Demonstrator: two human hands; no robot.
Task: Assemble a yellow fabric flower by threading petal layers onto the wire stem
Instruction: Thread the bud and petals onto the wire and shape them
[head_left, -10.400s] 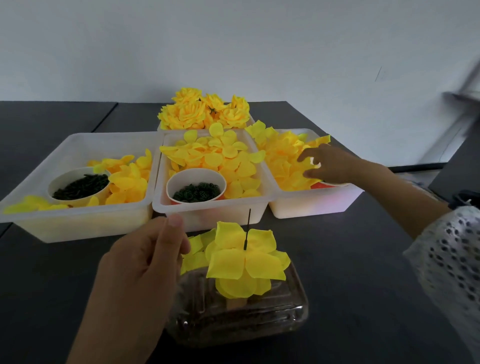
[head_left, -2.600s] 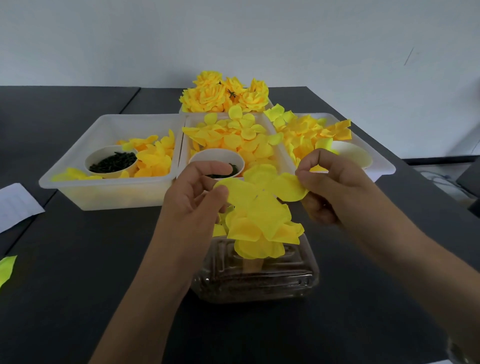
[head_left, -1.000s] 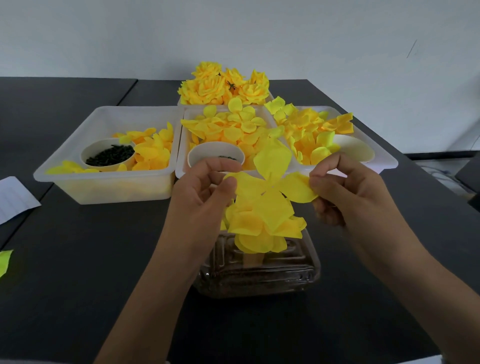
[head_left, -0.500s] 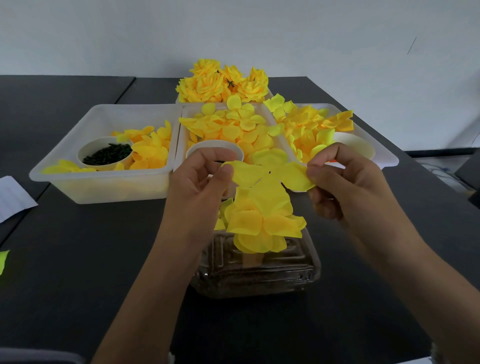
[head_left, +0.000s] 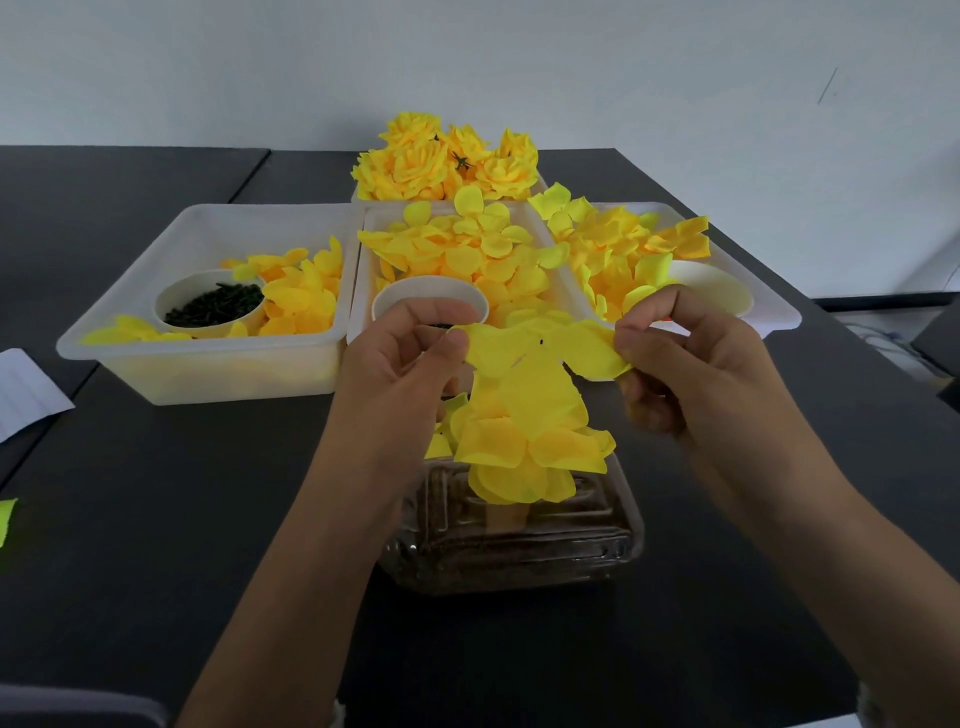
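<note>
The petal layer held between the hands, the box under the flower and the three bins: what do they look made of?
Petal layer: thin matte yellow fabric, likely; it drapes and creases between the left hand and right hand.
Box: clear glossy plastic, ribbed, contents showing through.
Bins: translucent white plastic, smooth; yellow glows through the wall.

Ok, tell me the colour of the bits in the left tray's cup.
Dark green bits, seen in the head view.

Bare left hand (head_left: 400, 358) and bare right hand (head_left: 691, 358), forearms uncovered; no rings, no watch, no gloves visible.
</note>
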